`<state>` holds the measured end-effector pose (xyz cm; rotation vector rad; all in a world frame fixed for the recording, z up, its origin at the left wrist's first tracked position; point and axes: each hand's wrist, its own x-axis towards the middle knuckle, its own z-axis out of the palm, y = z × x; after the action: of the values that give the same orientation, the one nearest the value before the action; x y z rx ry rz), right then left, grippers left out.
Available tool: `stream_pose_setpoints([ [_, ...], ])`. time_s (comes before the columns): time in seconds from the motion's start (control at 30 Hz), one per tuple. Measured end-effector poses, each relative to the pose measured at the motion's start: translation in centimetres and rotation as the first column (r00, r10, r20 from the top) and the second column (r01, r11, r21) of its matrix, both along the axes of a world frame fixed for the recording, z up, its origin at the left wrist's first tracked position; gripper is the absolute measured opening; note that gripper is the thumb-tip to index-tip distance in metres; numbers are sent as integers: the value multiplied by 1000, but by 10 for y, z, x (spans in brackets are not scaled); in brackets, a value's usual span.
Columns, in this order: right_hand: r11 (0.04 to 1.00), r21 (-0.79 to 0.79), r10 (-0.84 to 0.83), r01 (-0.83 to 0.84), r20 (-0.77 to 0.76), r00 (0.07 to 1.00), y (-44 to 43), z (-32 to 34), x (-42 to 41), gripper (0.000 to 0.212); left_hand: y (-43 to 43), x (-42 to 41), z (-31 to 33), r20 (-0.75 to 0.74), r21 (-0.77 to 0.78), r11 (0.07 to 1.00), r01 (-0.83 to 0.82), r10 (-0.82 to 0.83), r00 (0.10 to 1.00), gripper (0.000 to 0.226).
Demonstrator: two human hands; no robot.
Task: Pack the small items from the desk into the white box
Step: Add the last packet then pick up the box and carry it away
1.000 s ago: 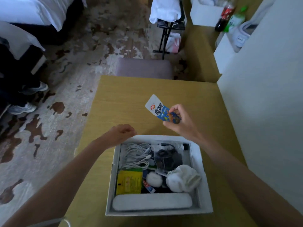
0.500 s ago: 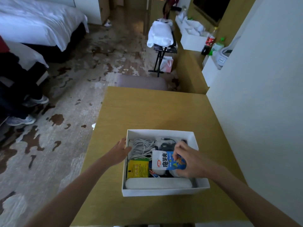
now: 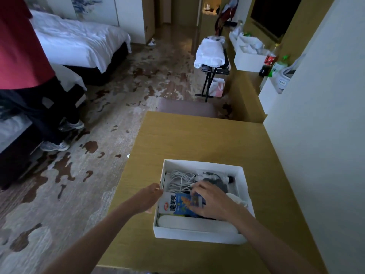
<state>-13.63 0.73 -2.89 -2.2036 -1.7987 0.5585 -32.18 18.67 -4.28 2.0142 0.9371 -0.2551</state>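
The white box [image 3: 197, 236] sits on the wooden desk [image 3: 197, 139], near its front edge. Inside it lie a coiled white cable [image 3: 179, 180], a dark object [image 3: 217, 183], a white oblong case [image 3: 197, 224] along the front wall, and a blue-and-white snack packet [image 3: 176, 204]. My right hand [image 3: 212, 200] is down in the box with its fingers pressed on the packet's right end. Outside the left wall of the box, my left hand [image 3: 147, 197] holds the box's edge beside the packet's white end. Other contents are hidden under my right hand.
A padded stool [image 3: 187, 107] stands at the desk's far edge, and a white wall [image 3: 316, 135] borders the desk's right side. A person in a red top stands at the left by the beds. A luggage rack with white cloth [image 3: 213, 56] stands further back.
My right hand carried the snack packet from above the desk down into the box and shifted it toward the box's left side. My left hand moved onto the box's left wall. The view has tilted up.
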Motion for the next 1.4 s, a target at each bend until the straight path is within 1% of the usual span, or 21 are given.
stream_pose_setpoints([
  [0.07,977,149,-157,152,22,987,-11,4,15,35,0,8,3,-29,3,998,-57,57,998,26],
  [0.1,942,229,-262,247,40,964,-18,4,23,35,0,11,4,-45,18,997,-73,74,996,19],
  [0.13,892,282,-376,354,25,926,-27,3,30,37,-1,15,5,-50,40,996,-85,86,995,16],
  [0.17,831,290,-486,474,-33,873,-36,3,36,44,-2,19,5,-53,64,993,-98,101,993,16],
  [0.2,770,239,-586,592,-102,804,-43,3,39,52,-4,21,4,-58,86,991,-106,111,992,20],
  [0.23,709,148,-673,690,-148,724,-50,1,41,62,-6,22,3,-67,101,989,-109,116,991,24],
  [0.27,656,44,-739,753,-167,653,-56,-2,41,69,-7,24,2,-77,109,988,-109,118,990,28],
  [0.3,611,-54,-784,790,-180,594,-61,-8,42,71,-8,25,1,-92,108,988,-106,116,989,32],
  [0.33,573,-117,-814,811,-200,546,-67,-14,42,66,-7,26,0,-106,92,991,-98,108,989,35],
  [0.37,547,-134,-829,826,-222,513,-71,-20,42,55,-7,27,-1,-122,65,994,-91,99,988,39],
  [0.43,528,-89,-834,844,-240,497,-76,-24,43,26,-3,31,-2,-153,18,997,-77,79,985,43],
  [0.47,531,-79,-832,843,-237,502,-77,-25,44,22,-2,31,-3,-165,13,998,-66,67,984,43],
  [0.57,549,-77,-829,832,-181,530,-76,-27,44,32,-2,34,-1,-188,21,997,-75,78,979,38],
  [0.63,561,-47,-825,827,-114,553,-77,-30,47,31,-3,39,3,-189,7,995,-102,101,977,33],
  [0.73,631,-14,-775,775,-36,631,-72,-30,54,27,-2,40,11,-184,-39,983,-177,168,969,25],
  [0.8,670,-8,-742,742,-20,670,-65,-29,58,20,0,39,13,-194,-56,970,-237,222,955,28],
  [0.87,712,-7,-702,702,4,712,-56,-26,60,17,1,33,13,-201,-56,950,-308,291,935,30],
  [1.03,798,5,-603,603,-10,798,-27,-14,69,15,1,22,29,-177,-4,916,-400,393,902,35],
  [1.17,839,33,-542,543,-29,840,7,-1,67,11,3,3,42,-125,24,872,-490,489,864,32],
  [1.27,883,48,-466,466,-17,885,38,11,56,10,5,-23,53,-91,35,823,-568,568,818,29],
  [1.4,923,80,-375,378,-46,926,79,22,32,9,12,-66,63,-57,37,745,-666,667,743,28],
])
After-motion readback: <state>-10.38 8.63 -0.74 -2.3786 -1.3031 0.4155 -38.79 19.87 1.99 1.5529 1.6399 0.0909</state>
